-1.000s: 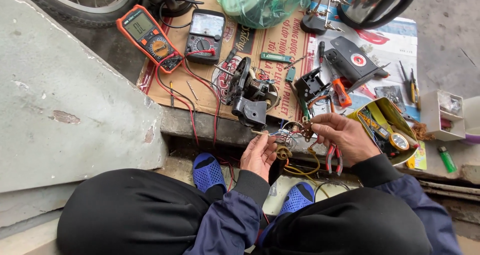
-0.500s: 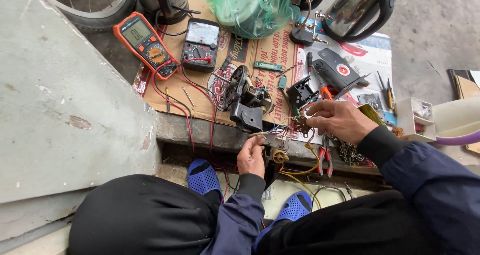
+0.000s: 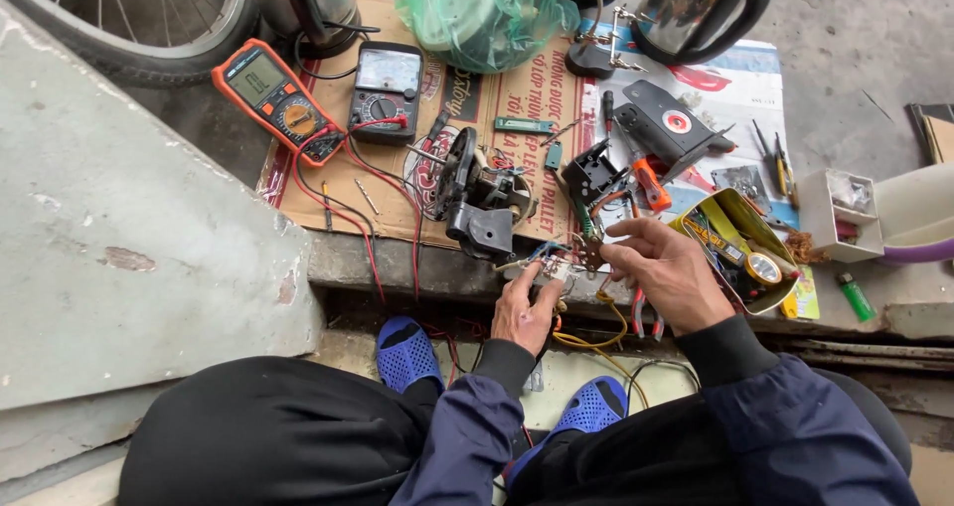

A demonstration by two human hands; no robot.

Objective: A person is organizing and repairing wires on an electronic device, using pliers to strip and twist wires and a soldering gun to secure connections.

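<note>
My left hand (image 3: 525, 310) grips a small switch block with several coloured wires (image 3: 553, 267) at the edge of the concrete step. My right hand (image 3: 668, 265) pinches a small dark part (image 3: 593, 255) on the same wire bundle, right of the left hand. Yellow wires (image 3: 586, 335) hang down from the bundle between my knees. A black fan motor (image 3: 480, 196) lies on the cardboard just beyond my left hand.
An orange multimeter (image 3: 278, 103) and a black analogue meter (image 3: 385, 90) lie on the cardboard sheet (image 3: 328, 183) with red leads. Behind are a green plastic bag (image 3: 475, 14), kettles (image 3: 701, 9), a yellow tin of tools (image 3: 740, 248), a white box (image 3: 843, 208), a bicycle wheel (image 3: 129, 19).
The view has shifted and drawn closer. My right hand moved left and down to the wire bundle held by my left hand.
</note>
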